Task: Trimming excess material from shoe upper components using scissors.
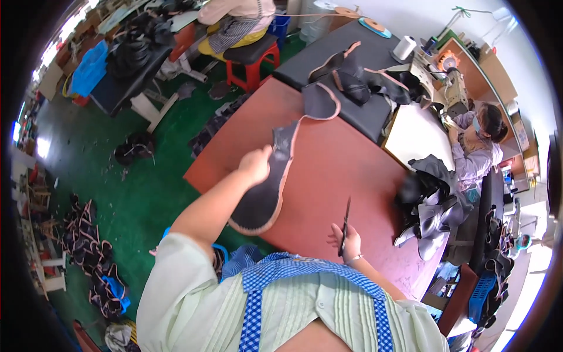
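My left hand pinches the edge of a dark leather piece with a pale tan border, held out over the left part of the reddish-brown table. Its upper end runs on to another dark bordered piece at the table's far edge. In my right hand, low over the table near my body, is a pair of dark scissors, blades pointing away from me. The fingers of that hand are partly spread around the scissors.
More dark pieces lie on the black bench beyond the table. A heap of black leather parts covers the table's right side. At a sewing machine on the right sits a co-worker. Another person sits on a red stool.
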Tool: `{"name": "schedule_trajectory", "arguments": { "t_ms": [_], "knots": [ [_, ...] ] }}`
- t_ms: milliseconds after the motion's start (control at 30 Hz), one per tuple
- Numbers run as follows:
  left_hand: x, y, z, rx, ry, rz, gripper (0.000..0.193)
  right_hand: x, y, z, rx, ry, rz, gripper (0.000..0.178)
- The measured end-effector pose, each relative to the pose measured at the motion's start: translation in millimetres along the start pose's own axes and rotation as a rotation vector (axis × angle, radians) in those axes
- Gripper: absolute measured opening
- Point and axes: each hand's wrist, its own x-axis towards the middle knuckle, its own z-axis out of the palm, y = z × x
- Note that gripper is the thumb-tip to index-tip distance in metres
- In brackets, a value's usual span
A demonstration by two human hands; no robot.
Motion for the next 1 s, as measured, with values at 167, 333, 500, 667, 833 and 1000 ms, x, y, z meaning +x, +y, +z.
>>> {"name": "schedule_trajectory", "arguments": {
  "t_ms": [167, 333, 500, 667, 833, 1000],
  "knots": [
    [-65, 126, -10, 0.085, -0.23, 0.292, 0.025, 54, -72, 32, 0.194, -0.055, -0.295, 0.041],
    [-95, 149, -19, -0.237, -0.359, 0.257, 0.044, 66, -96, 53, 0.147, -0.426, -0.058, 0.027],
    [-129, 71, -34, -0.464, 0.416, 0.128, 0.048, 1, -83, 79, 0.375, -0.675, -0.302, 0.044],
    [-189, 10, -71, -1.277, -0.225, -0.29, 0.04, -65, -74, 139, 0.373, -0.949, -0.263, 0.045],
    [-254, -64, -95, -0.96, -0.319, -0.402, 0.037, -54, -23, 169, -0.046, -0.676, 0.081, 0.036],
    [-302, -90, -118, -1.016, -0.374, -0.496, 0.039, -54, 9, 157, -0.055, -0.937, 0.23, 0.052]
  ]
}}
